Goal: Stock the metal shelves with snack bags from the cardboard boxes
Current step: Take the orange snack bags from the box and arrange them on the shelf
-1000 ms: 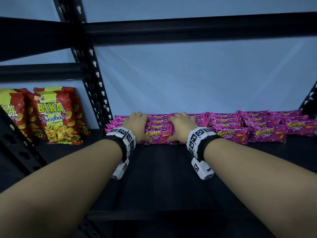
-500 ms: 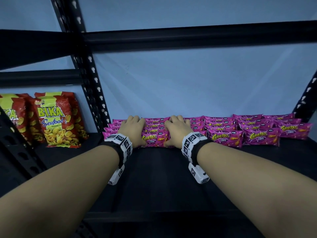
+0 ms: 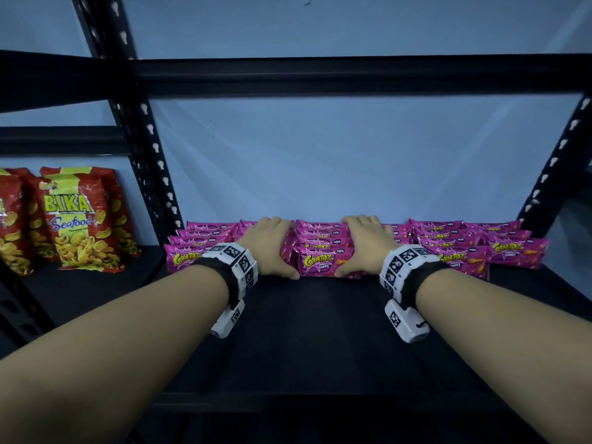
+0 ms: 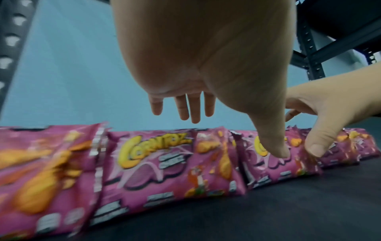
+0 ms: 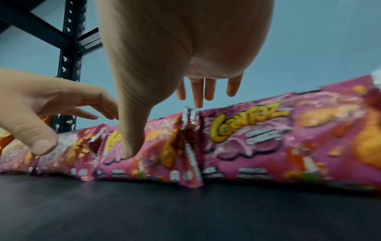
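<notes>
A row of stacked pink Corntoz snack bags (image 3: 323,261) lies along the back of the black metal shelf (image 3: 304,331). My left hand (image 3: 269,245) and right hand (image 3: 365,245) lie over the middle stack, one at each end of it. In the left wrist view the left hand (image 4: 243,106) has straight fingers above the bags (image 4: 164,163), and its thumb touches a bag's front. The right hand (image 5: 156,91) is the same: straight fingers above the bags (image 5: 247,146), thumb on a bag's front.
Red Bika Seafood bags (image 3: 80,219) stand on the neighbouring shelf at left. A black perforated upright (image 3: 141,139) separates the two bays, and another upright (image 3: 557,161) is at right. A black beam (image 3: 320,78) crosses overhead. The shelf's front half is bare.
Both hands stay on the middle stack and now sit a little farther apart. The head view has shifted, so the row appears lower and more centred.
</notes>
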Demonstrator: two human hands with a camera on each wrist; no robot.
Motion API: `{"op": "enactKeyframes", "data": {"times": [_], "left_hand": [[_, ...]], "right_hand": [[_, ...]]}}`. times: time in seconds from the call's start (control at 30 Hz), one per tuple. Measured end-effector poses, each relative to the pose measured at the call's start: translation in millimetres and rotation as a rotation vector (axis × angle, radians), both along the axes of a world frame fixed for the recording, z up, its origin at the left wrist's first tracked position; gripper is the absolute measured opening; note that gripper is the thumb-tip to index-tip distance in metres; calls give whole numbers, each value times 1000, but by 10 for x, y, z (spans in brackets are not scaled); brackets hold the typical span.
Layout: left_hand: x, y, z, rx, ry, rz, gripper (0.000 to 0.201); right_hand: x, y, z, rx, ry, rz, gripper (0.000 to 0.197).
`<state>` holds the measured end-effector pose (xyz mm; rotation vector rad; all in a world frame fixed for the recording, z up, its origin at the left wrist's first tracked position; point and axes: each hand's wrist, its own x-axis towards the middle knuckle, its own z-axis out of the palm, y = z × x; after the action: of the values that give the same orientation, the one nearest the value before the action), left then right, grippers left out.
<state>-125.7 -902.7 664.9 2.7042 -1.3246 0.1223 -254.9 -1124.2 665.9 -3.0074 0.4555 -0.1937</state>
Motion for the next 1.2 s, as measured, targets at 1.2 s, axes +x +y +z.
{"op": "enactKeyframes", "data": {"times": [1.2], "left_hand": [[53, -560, -82, -21, 12, 110, 105]], "right_hand": [[176, -376, -91, 81, 4, 80, 86]]}}
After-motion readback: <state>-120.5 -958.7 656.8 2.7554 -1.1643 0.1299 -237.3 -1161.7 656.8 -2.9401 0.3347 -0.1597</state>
